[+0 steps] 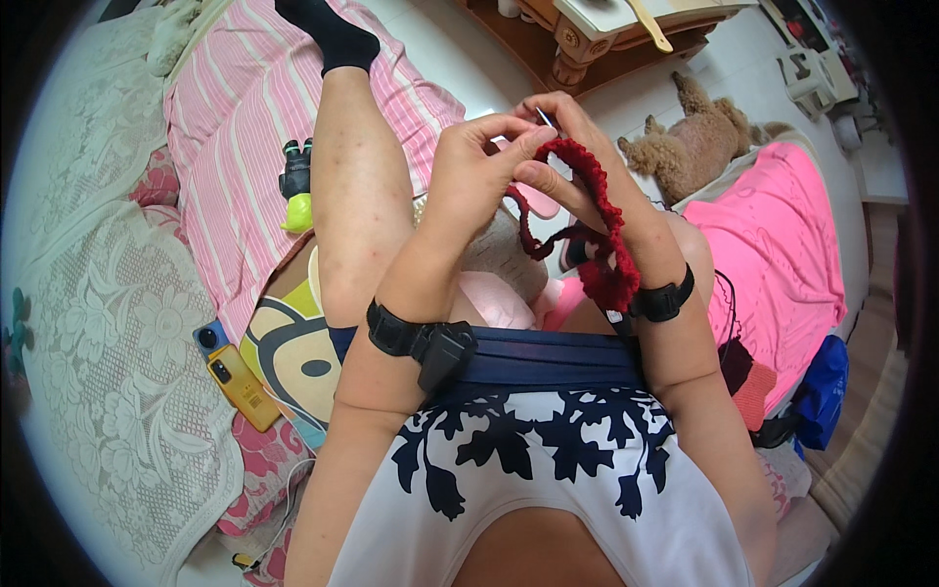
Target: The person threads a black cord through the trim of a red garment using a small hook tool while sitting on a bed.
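Note:
A dark red knitted or crocheted strip point(605, 213) with a ruffled edge hangs in a loop from between both hands, over my right wrist. My left hand point(480, 165) pinches the upper end of the strip between thumb and fingertips. Against it is my right hand point(568, 132), its thumb under the work and its fingers curled above, also gripping the strip. The bright tip of a thin metal needle or hook point(544, 116) shows between the hands; which hand holds its shaft is hidden. Below the hands, a narrower dark red length point(525, 227) hangs down.
Two phones, one yellow point(246, 389) and one blue point(211, 335), lie on the sofa at left. A toy figure point(296, 183) rests beside my leg. A curly-haired dog point(686, 143) lies on the floor near a wooden table point(612, 33). Pink cloth point(777, 257) is at right.

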